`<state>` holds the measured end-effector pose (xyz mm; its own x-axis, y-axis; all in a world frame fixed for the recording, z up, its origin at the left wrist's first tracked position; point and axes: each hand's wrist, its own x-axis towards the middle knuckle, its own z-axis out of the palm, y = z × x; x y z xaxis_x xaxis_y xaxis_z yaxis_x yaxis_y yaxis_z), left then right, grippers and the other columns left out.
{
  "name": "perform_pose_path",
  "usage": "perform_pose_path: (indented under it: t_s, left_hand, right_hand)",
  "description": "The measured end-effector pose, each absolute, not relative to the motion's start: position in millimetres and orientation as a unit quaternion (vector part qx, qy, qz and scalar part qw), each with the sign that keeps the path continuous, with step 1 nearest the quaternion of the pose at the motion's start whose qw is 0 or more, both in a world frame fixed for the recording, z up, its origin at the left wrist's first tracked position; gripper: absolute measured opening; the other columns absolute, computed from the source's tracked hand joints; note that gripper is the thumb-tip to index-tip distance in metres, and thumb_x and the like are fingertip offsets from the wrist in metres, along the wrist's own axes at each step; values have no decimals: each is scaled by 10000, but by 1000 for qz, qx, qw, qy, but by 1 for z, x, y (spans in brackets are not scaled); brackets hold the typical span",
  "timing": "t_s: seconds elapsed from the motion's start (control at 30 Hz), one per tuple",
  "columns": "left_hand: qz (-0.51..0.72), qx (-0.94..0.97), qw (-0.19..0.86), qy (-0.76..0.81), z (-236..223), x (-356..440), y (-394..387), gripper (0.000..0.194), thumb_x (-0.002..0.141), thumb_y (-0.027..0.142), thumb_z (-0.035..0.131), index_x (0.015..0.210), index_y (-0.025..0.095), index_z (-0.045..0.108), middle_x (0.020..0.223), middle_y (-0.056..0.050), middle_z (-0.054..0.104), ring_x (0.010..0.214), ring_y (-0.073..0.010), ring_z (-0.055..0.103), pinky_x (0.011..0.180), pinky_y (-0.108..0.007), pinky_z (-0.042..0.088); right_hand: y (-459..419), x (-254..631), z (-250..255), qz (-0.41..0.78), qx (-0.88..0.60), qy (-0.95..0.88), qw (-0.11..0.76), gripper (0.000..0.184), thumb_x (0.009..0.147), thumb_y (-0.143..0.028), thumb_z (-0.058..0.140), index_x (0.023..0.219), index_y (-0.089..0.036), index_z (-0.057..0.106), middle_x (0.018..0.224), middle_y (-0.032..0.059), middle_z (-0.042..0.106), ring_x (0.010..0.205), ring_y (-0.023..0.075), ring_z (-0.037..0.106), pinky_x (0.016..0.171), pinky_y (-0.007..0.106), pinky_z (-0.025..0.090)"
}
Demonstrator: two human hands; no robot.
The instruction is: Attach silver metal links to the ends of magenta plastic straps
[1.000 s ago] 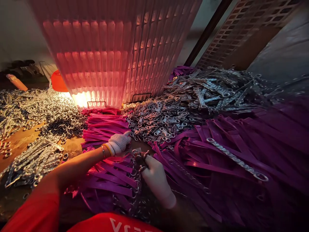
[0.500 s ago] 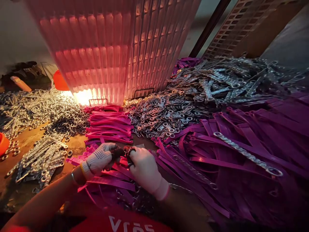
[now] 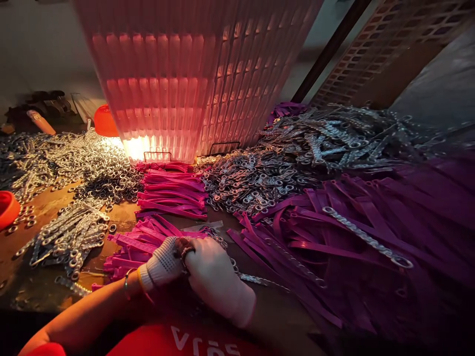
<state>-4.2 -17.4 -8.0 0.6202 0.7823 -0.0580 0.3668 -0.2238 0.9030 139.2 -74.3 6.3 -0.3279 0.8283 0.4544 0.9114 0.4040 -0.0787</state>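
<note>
Near the brown tabletop's (image 3: 123, 213) front edge, white-gloved left hand (image 3: 165, 262) and right hand (image 3: 218, 279) are joined, presumably for bracing; whether anything is gripped cannot be told.

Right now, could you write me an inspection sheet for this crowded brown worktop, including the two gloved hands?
Surface: brown worktop, largely covered.
Job's things: flat magenta strips, stacked; heaped silvery ring-ended pieces, one lying on flat purple strips at right.
Clutter: red-orange rounded object at the left edge.
Hands: left hand in a white dotted glove, right hand in a white glove, meeting at a dark piece too unclear to identify.
Cables: nothing seen.
Surroundings: translucent ribbed panels behind, brightly lit near an orange-red dome-shaped shade.
</note>
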Motion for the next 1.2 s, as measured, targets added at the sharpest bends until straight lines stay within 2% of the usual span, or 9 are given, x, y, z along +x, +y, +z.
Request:
perform_pose_path:
  t_s: [0.1,0.27,0.4,0.5,0.6,0.77,0.83,0.93,1.2]
  left_hand:
    - [249,710,520,405,0,-6,-16,165,825,268,541,747,153,629,690,-31,621,640,-136,535,593,-238,443]
    - [233,562,678,412,11,-18,-19,313,872,451,539,782,154,582,457,73,371,360,-60,281,364,-197,196]
    - [212,568,692,391,11,-19,-21,317,863,462,555,784,156,578,500,68,398,385,-51,276,386,-193,204]
    - [198,698,577,375,6,-17,-18,246,863,341,546,720,146,589,612,9,545,525,-86,435,503,-205,337]
    - [197,790,454,363,0,-18,-16,107,797,202,567,810,148,658,787,-39,661,721,-154,553,685,-254,429]
    - [208,663,601,395,-3,-21,-12,227,852,314,556,817,121,669,612,-8,580,546,-109,455,539,-221,384]
    - [228,638,625,388,-3,-22,-13,262,853,353,577,835,112,678,664,-20,611,582,-111,478,567,-221,399]
    - [248,667,595,374,-7,-22,-14,258,855,351,584,815,117,686,784,-44,659,723,-144,534,669,-237,431]
    - [203,747,507,379,-8,-20,-13,262,873,266,491,684,126,609,671,-11,582,643,-117,464,568,-213,341]
  right_hand:
    - [-71,144,16,-56,-599,-776,189,249,730,-25,504,875,-166,648,842,89,643,728,205,522,658,326,330]
    - [-65,155,21,43,-638,-763,94,274,735,-6,500,898,-161,656,923,91,670,807,206,573,687,306,354]
    - [-66,145,19,15,-627,-778,27,195,791,-30,503,833,-157,645,877,108,664,762,214,576,648,318,330]
    - [-66,141,15,-17,-606,-795,13,194,811,-29,486,790,-156,632,831,117,652,721,214,564,625,324,316]
    - [-66,142,11,-14,-614,-788,39,182,778,-29,504,802,-157,631,850,114,653,743,218,563,648,323,337]
    - [-67,145,14,9,-636,-767,82,310,713,-2,487,940,-148,638,994,130,662,851,235,577,748,329,392]
    - [-66,147,17,18,-628,-776,55,331,678,3,483,928,-148,639,967,130,673,824,237,587,715,327,390]
    - [-65,150,17,21,-616,-786,31,240,694,-24,494,828,-161,637,790,95,682,709,214,591,629,313,344]
    - [-63,154,7,-32,-506,-862,22,178,783,-59,465,769,-153,616,633,81,639,542,185,530,526,331,188]
